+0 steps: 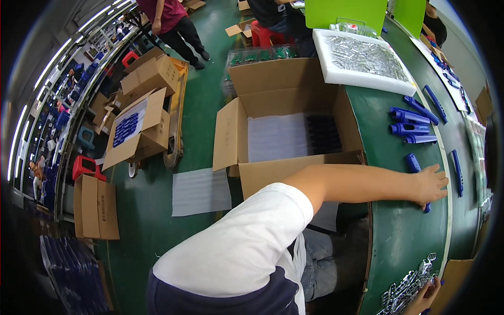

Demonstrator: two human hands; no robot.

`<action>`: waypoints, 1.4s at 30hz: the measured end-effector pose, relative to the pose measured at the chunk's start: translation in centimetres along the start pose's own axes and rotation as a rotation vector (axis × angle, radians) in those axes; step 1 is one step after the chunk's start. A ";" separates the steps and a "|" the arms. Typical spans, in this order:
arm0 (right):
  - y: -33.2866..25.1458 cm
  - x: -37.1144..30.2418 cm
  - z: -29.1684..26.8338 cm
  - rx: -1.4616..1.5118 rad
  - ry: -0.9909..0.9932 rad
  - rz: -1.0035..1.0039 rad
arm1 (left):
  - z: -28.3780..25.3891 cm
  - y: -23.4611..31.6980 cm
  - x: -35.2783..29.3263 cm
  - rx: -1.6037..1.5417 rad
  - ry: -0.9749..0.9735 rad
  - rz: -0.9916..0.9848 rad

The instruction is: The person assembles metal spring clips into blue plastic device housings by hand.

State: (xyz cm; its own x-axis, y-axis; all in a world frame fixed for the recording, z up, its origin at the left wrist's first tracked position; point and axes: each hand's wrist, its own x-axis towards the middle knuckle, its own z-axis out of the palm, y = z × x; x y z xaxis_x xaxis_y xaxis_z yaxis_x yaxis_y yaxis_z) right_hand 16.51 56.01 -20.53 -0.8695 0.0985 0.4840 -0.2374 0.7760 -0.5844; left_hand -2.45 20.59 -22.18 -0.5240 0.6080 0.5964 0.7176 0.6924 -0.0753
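Head view: The left hand (431, 187) is over a blue plastic piece (412, 162), fingers spread wide; the piece's ends emerge either side of them. Expect light, stiff, smooth handling; grasp across mid-length. The right hand's (426, 299) fingers are beside silvery metal parts (403, 292); their grip cannot be determined.
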 end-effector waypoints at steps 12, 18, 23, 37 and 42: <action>-3.5 -1.1 1.2 0.169 0.084 0.254 | -3.6 -1.8 -1.4 -0.083 -0.432 -0.143; -6.3 -1.2 -0.6 0.598 0.130 0.345 | -6.4 4.1 2.7 -0.475 -0.375 -0.089; -7.7 -1.1 0.1 0.829 0.130 0.363 | -6.1 8.8 6.0 -0.599 -0.609 0.027; -8.7 -1.2 1.6 0.151 0.332 0.023 | -3.1 9.9 6.2 -1.556 -1.184 -0.163; -9.1 -1.3 2.7 -0.097 0.289 0.075 | -2.4 9.5 5.4 -1.733 -1.226 -0.023</action>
State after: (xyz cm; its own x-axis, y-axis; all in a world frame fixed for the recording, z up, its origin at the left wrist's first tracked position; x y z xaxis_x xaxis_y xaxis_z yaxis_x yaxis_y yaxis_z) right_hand 18.65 47.16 -17.63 -0.7204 0.3204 0.6151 -0.1224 0.8142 -0.5675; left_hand 2.66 29.55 -17.78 0.0199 0.9863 -0.1641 -0.0782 0.1651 0.9832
